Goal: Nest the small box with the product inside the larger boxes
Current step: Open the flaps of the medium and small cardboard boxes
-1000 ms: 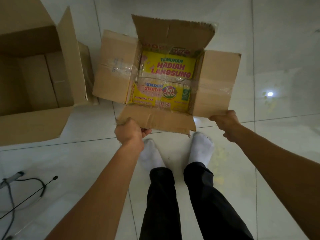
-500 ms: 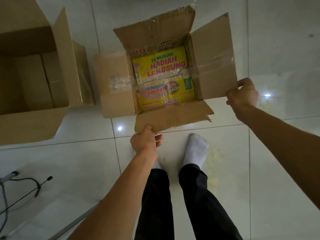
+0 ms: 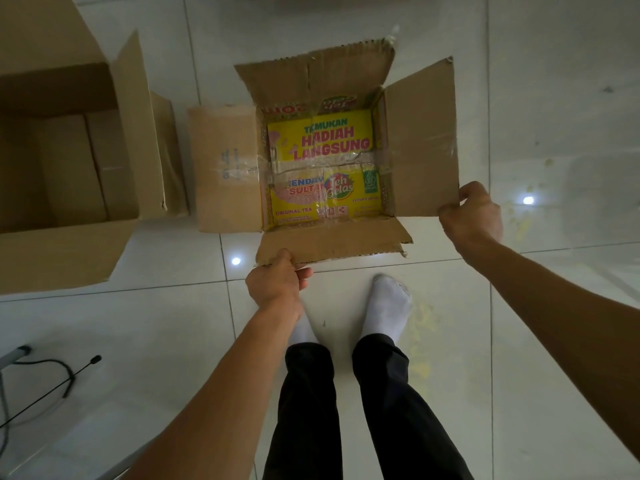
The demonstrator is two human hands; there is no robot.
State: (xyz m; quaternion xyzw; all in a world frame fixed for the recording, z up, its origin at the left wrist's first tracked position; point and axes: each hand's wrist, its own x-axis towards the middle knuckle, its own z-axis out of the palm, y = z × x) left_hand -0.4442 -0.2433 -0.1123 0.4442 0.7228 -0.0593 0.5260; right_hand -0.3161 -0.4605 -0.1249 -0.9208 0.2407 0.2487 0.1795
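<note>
step: we lift the small box (image 3: 332, 161) evenly toward the larger box (image 3: 69, 161) at left, keeping it level | left hand (image 3: 277, 282) pinches near flap, right hand (image 3: 471, 216) grips right flap | box: worn cardboard, 4 flaps open, yellow tea pack (image 3: 322, 168) inside, over floor (image 3: 519, 341)
</note>
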